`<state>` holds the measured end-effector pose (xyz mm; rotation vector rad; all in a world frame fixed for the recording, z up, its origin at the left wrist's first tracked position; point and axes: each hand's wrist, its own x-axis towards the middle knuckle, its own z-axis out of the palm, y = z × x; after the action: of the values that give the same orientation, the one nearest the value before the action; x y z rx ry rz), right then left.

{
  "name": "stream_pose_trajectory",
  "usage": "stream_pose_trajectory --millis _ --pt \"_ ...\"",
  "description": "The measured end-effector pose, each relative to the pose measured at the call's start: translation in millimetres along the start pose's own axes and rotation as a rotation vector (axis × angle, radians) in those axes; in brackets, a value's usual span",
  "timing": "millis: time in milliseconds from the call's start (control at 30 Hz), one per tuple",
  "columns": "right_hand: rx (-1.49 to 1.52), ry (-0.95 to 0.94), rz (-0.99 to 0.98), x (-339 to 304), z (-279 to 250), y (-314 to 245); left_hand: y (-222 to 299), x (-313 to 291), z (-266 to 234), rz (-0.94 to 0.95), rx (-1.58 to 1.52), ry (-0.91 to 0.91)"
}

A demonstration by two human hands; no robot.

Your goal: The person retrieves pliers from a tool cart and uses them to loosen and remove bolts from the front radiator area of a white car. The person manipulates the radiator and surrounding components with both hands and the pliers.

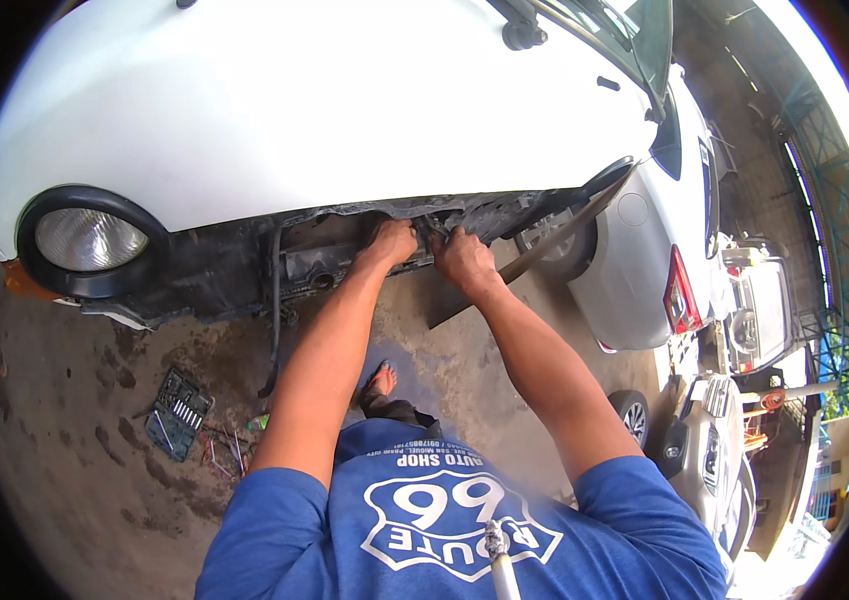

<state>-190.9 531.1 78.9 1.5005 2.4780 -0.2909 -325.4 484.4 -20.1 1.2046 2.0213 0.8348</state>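
A white vehicle (345, 110) fills the upper part of the head view, its dark inner body (315, 262) exposed below the edge of the white panel. Both my arms reach forward into this opening. My left hand (395, 241) is closed, its fingers curled at dark parts under the panel edge. Close to its right, my right hand (466, 262) is also closed, with the fingertips in among the dark parts. What either hand grips is too small and shadowed to make out. A round headlight (92, 240) with a black surround sits left of my hands.
An opened tool case (180, 412) with sockets lies on the ground at left, loose tools (230, 452) beside it. A dark flat strip (535, 250) slants down right of my hands. A silver car (635, 270) stands at right. A cigarette (501, 565) hangs before my blue shirt.
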Motion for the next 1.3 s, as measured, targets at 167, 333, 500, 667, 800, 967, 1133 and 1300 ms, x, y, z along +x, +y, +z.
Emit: stream_pose_trajectory --millis 167,333,500,667,800,967,1133,1300 --pt "-0.01 -0.029 -0.06 5.3 -0.7 7.8 9.8 -3.9 -11.0 -0.052 0.068 -0.003" --pt "-0.025 -0.053 -0.038 9.7 3.0 11.9 4.2 -13.5 -7.7 0.058 0.135 0.047" --pt "-0.02 -0.012 -0.052 8.3 8.6 17.9 -9.4 -32.2 -2.2 0.083 0.304 0.121" --pt "0.007 -0.024 -0.063 -3.3 12.5 26.6 -5.0 -51.5 3.5 0.09 0.473 0.085" --pt "0.026 -0.043 -0.066 -12.4 10.5 28.9 4.6 -62.2 5.2 0.102 0.483 0.111" --pt "0.024 -0.015 -0.07 -7.1 7.1 24.8 2.5 -58.0 -3.5 0.123 0.463 0.121" --pt "-0.005 0.022 -0.088 -1.6 11.7 26.5 -9.0 -56.7 -5.3 0.202 0.34 0.184" --pt "-0.003 0.043 -0.071 -6.7 21.2 32.6 -11.3 -65.5 5.4 0.229 0.314 0.242"
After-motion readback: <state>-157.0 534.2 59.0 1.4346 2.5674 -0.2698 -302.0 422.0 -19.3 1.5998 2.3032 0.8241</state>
